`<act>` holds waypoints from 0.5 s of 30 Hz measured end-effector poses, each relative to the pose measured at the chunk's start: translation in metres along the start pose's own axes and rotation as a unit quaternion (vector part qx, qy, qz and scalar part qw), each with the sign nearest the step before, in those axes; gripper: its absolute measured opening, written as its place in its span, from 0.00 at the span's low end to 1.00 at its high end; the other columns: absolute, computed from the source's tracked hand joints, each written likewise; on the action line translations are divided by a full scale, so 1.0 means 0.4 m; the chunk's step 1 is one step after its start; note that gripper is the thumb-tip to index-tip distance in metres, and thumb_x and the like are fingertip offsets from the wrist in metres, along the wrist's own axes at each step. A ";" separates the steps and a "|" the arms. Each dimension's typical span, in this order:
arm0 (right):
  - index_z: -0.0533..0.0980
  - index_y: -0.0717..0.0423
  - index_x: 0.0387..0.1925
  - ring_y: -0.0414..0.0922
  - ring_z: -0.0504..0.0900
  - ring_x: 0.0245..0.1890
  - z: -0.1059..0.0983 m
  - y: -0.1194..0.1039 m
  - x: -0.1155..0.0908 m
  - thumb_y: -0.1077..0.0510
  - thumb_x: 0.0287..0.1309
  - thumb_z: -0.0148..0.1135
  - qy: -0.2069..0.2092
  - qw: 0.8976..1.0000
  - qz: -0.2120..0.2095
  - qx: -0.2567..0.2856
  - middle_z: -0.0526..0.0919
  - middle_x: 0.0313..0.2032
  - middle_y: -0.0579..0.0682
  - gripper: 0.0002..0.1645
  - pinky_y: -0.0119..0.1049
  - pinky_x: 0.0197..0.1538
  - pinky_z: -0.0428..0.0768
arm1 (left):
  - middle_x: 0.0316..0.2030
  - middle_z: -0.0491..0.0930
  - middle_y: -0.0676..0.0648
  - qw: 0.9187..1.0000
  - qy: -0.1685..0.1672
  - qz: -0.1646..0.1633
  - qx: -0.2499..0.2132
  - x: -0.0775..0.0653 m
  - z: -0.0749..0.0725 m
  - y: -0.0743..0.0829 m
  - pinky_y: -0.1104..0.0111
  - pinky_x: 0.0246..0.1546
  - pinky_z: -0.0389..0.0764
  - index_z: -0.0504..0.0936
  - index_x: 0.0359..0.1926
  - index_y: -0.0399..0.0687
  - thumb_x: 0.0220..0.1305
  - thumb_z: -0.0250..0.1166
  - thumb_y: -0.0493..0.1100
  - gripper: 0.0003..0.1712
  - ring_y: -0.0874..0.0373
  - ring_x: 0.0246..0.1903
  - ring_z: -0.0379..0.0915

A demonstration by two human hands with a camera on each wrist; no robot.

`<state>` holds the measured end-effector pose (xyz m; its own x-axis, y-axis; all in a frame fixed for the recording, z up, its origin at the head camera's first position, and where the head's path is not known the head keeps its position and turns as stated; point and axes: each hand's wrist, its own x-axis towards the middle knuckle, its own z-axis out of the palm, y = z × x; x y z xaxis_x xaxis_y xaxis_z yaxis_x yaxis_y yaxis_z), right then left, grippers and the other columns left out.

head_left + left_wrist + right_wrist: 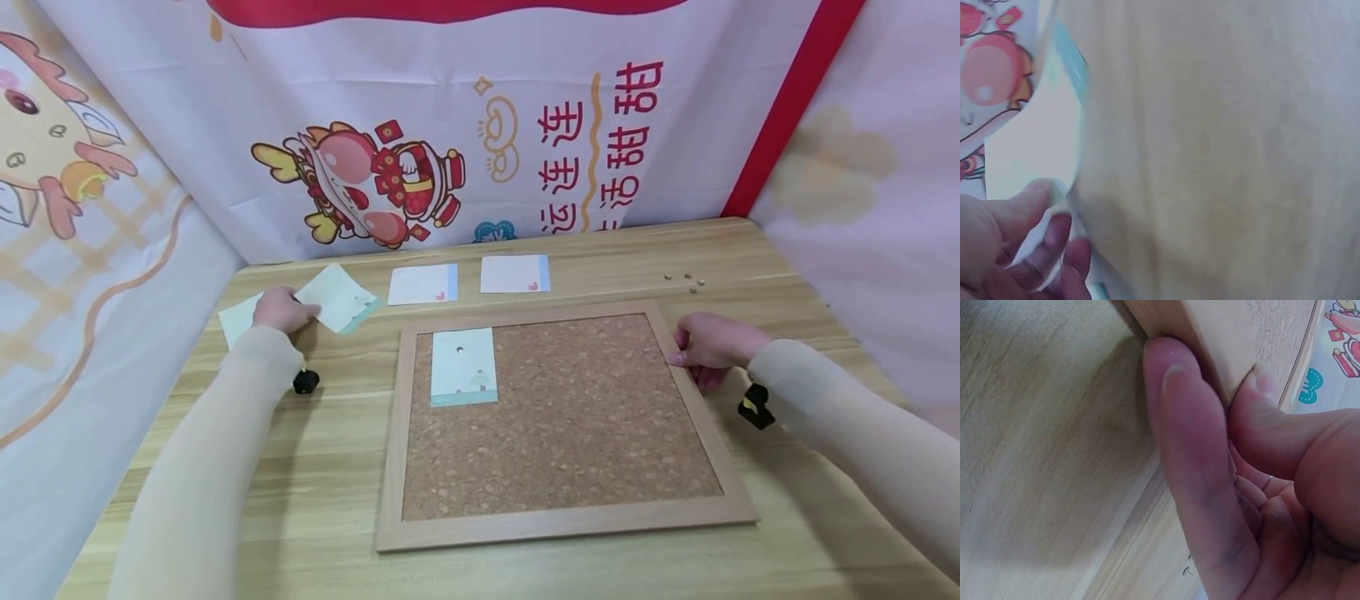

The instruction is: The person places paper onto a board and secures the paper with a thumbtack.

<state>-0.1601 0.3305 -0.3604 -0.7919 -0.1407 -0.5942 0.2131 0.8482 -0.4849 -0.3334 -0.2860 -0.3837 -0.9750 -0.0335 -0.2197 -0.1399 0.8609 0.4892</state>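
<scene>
Pinching a pale green sheet (335, 292) by its near-left edge between thumb and curled fingers, the left hand (282, 311) is at the far left of the table (330, 467), well left of the corkboard (577, 433). The right hand (716, 346) grips the right side of the board's frame (701, 421), thumb on top, fingers against the outer edge. Creasing seems the likeliest trouble: the held sheet bows, and a tighter pinch could fold it. Another sheet (237, 320), partly hidden by the left hand, could be dragged along — or a tug on the frame could skew the board. The held sheet's green strip (362, 318) faces near right, its long axis running far left to near right; the pinned sheet (461, 367) has its strip at the near end. The board's long axis runs left to right.
</scene>
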 end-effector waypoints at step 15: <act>0.65 0.66 0.39 0.45 0.83 0.21 0.003 0.011 0.001 0.59 0.70 0.57 0.006 1.000 -0.018 0.009 0.81 0.24 0.56 0.13 0.40 0.27 0.83 | 0.26 0.85 0.47 0.972 0.109 0.136 -0.156 -0.153 -0.098 0.129 0.71 0.27 0.80 0.73 0.33 0.33 0.68 0.65 0.45 0.18 0.62 0.23 0.83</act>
<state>-0.1587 0.3335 -0.3634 -0.8059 -0.1639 -0.5689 0.1952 0.8336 -0.5167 -0.2877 -0.2594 -0.3119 -0.9919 0.0382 0.1213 0.1163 0.6584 0.7436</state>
